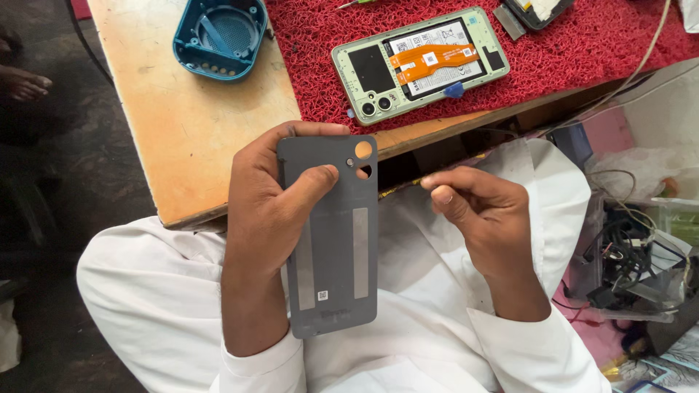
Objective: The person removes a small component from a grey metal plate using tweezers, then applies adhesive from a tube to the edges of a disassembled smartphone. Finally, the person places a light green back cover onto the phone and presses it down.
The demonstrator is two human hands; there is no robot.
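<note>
Wooden table [196, 124] with hollow teal casing [220, 36], opened phone [420, 62].

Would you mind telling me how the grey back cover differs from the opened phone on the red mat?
The grey back cover is a bare panel, upright in the left hand; the opened phone lies flat on the red mat. The cover's camera holes are empty; the phone shows lenses and an orange ribbon cable. Both share a similar outline.
</note>
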